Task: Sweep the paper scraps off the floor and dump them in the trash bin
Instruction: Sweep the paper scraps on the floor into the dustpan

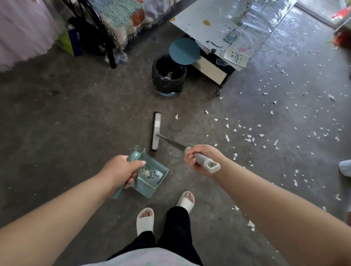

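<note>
Left grip [122, 168] curled round dustpan [147, 189] handle | right grip [199, 158] wrapped round broom [156, 132] handle end; likely light, stiff | paper scraps [249, 136] strewn on floor [90, 108] right of broom; probably featherlight, drift-prone | trash bin [169, 75] open ahead

Shoe [350, 167] (right edge) cut off, dustpan handle [135, 155] partly hidden by left hand [121, 168]

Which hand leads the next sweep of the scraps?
Right. The right hand grips the broom, and the paper scraps lie on its side; the left hand holds the dustpan.
</note>
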Available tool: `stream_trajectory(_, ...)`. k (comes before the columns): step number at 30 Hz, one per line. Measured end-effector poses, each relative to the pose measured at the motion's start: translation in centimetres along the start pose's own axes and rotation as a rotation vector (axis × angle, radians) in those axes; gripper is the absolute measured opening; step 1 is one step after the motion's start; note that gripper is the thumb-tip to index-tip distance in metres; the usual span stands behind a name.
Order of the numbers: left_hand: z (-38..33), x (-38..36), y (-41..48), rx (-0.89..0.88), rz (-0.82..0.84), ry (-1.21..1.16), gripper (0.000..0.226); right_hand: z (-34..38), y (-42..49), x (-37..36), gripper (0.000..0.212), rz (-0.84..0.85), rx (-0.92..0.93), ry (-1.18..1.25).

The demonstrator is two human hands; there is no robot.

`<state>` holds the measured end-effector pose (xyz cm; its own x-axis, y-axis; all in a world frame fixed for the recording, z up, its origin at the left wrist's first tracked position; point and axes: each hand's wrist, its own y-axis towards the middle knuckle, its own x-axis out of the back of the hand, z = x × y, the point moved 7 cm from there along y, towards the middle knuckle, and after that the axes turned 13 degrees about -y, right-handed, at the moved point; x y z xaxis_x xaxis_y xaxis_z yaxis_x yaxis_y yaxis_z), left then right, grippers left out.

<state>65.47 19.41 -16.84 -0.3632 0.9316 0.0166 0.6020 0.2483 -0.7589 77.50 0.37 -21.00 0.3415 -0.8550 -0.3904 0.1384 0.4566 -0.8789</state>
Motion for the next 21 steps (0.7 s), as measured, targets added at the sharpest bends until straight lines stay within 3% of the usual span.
stream_trajectory(5, -1.2, -2.1, 0.3, 0.008, -0.002, 0.042, 0.031, 1.9, 2.5, -0.8, 0.018, 0.099, -0.069, -0.071)
stream_trajectory(11, -2.7, -4.0, 0.9, 0.037, 0.001, 0.149, 0.032, 3.7, 4.3, 2.1, 0.015, 0.101, -0.078, 0.093)
stream_trajectory(15, -3.3, -5.3, 1.7, 0.073, 0.022, 0.248, 0.035, 4.7, 3.9, 7.4, 0.022, -0.002, -0.054, 0.286)
stream_trajectory(21, -4.4, -8.3, 3.5, 0.115, 0.015, 0.184, 0.035, 5.9, -0.5, 18.1, 0.005, -0.203, -0.091, 0.209)
